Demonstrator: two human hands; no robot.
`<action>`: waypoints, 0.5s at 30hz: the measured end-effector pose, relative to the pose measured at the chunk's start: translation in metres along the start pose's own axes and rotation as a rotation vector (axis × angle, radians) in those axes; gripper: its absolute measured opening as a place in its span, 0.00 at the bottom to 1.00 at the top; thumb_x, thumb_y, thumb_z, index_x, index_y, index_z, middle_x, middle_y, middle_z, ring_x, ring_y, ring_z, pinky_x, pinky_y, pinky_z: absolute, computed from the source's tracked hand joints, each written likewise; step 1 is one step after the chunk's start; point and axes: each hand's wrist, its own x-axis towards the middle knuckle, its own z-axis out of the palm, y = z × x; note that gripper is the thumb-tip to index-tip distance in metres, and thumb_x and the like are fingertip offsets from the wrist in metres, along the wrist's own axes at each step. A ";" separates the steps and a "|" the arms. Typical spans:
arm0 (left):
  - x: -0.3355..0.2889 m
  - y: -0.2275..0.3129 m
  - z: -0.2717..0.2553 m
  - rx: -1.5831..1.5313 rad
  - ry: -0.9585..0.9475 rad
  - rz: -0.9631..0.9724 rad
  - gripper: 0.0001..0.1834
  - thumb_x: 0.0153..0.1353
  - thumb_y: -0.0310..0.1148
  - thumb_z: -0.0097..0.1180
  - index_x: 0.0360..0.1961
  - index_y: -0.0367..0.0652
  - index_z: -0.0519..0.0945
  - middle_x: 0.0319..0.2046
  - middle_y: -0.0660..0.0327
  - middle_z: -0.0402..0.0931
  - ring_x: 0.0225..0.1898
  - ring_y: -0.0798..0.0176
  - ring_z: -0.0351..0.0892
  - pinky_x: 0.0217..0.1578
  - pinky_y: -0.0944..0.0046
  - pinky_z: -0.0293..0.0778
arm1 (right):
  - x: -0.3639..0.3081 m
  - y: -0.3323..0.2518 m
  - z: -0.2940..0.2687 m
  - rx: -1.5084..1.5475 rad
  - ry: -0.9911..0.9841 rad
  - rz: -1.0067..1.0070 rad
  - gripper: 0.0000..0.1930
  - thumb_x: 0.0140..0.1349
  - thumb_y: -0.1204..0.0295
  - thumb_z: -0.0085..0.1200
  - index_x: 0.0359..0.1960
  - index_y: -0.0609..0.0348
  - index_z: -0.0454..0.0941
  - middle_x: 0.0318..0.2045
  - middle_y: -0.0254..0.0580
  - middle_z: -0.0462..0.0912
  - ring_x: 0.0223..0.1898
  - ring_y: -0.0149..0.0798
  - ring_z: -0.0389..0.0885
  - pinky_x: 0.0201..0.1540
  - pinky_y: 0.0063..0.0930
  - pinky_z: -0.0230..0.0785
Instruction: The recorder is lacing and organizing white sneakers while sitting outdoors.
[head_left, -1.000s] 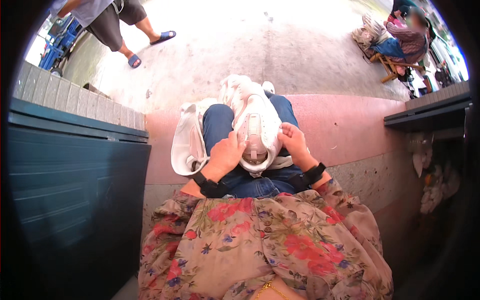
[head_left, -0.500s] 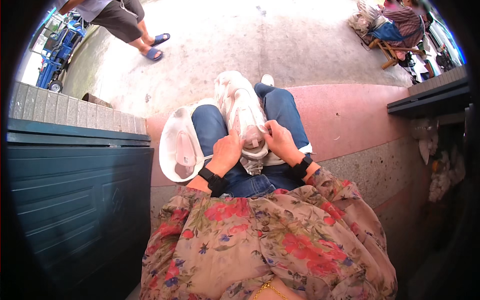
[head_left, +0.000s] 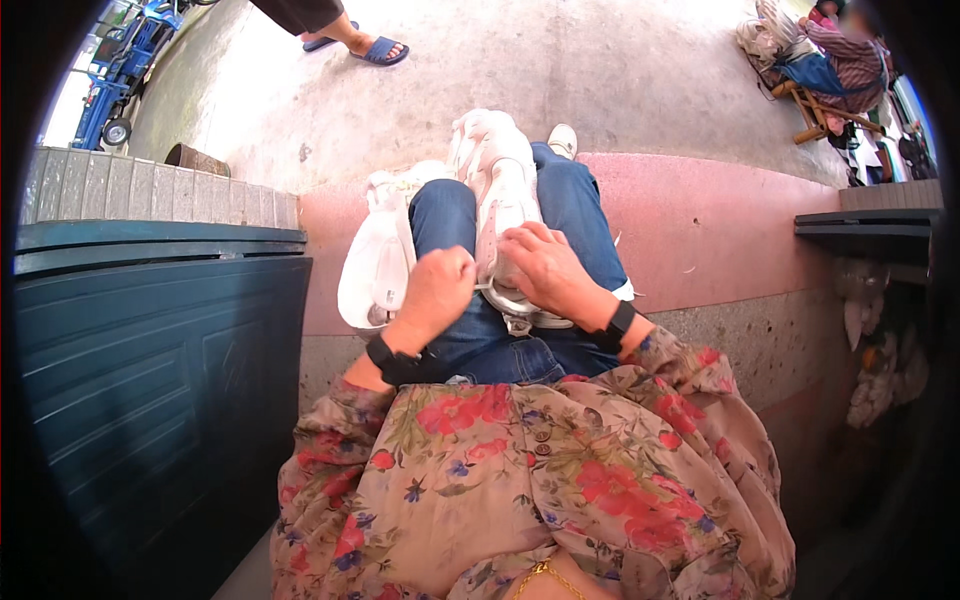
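Note:
A row of nested white shoe uppers (head_left: 497,180) lies along my lap between my knees. My right hand (head_left: 550,268) bends over the near end of the row, its fingers closed on the nearest upper. To the left of it, my left hand (head_left: 436,288) is curled into a fist. A thin white strand (head_left: 483,287) runs from that fist to the near upper. Beside my left knee hangs another white upper (head_left: 372,265) with a pale inner side showing. The fingertips of both hands are partly hidden.
Dark blue-green panels (head_left: 160,390) flank me on the left. Shelves (head_left: 868,222) with hanging white bundles (head_left: 885,375) stand at the right. A person in blue slippers (head_left: 380,50) is ahead on the concrete. Another person (head_left: 845,65) sits far right, and a blue cart (head_left: 110,85) stands far left.
My left hand has drawn away from the row and closed into a fist. My right hand has turned further over the near upper. The person in slippers has moved right.

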 end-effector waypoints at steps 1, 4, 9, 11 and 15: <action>0.007 0.001 -0.002 -0.005 0.036 0.023 0.08 0.51 0.30 0.50 0.20 0.38 0.73 0.19 0.46 0.71 0.26 0.43 0.71 0.27 0.50 0.67 | 0.004 0.003 -0.001 0.004 0.022 -0.016 0.14 0.44 0.75 0.53 0.37 0.58 0.72 0.38 0.42 0.72 0.43 0.44 0.69 0.44 0.37 0.60; 0.012 0.007 -0.006 -0.027 -0.062 0.007 0.06 0.48 0.27 0.52 0.18 0.38 0.74 0.19 0.50 0.72 0.25 0.50 0.74 0.26 0.57 0.69 | 0.004 0.013 -0.007 0.070 -0.011 -0.066 0.03 0.45 0.72 0.53 0.21 0.55 0.73 0.21 0.35 0.73 0.31 0.40 0.71 0.37 0.33 0.61; -0.020 0.024 0.022 0.256 -0.481 0.293 0.03 0.47 0.25 0.47 0.22 0.37 0.72 0.23 0.53 0.71 0.31 0.50 0.72 0.30 0.55 0.69 | -0.051 0.010 -0.015 0.056 -0.444 -0.018 0.10 0.41 0.77 0.53 0.29 0.55 0.74 0.24 0.38 0.75 0.28 0.43 0.71 0.37 0.33 0.64; -0.016 0.015 0.023 0.252 -0.443 0.294 0.03 0.47 0.25 0.47 0.22 0.36 0.71 0.24 0.52 0.71 0.31 0.50 0.72 0.32 0.56 0.69 | -0.063 0.010 -0.014 0.135 -0.373 0.015 0.16 0.43 0.81 0.51 0.39 0.59 0.72 0.32 0.45 0.76 0.34 0.47 0.73 0.42 0.34 0.65; 0.005 -0.006 0.006 0.075 -0.264 0.458 0.05 0.52 0.27 0.48 0.27 0.36 0.75 0.28 0.52 0.73 0.32 0.50 0.72 0.34 0.58 0.68 | -0.072 0.022 -0.031 0.374 0.089 0.272 0.14 0.48 0.83 0.50 0.39 0.63 0.72 0.39 0.50 0.74 0.43 0.50 0.72 0.45 0.33 0.67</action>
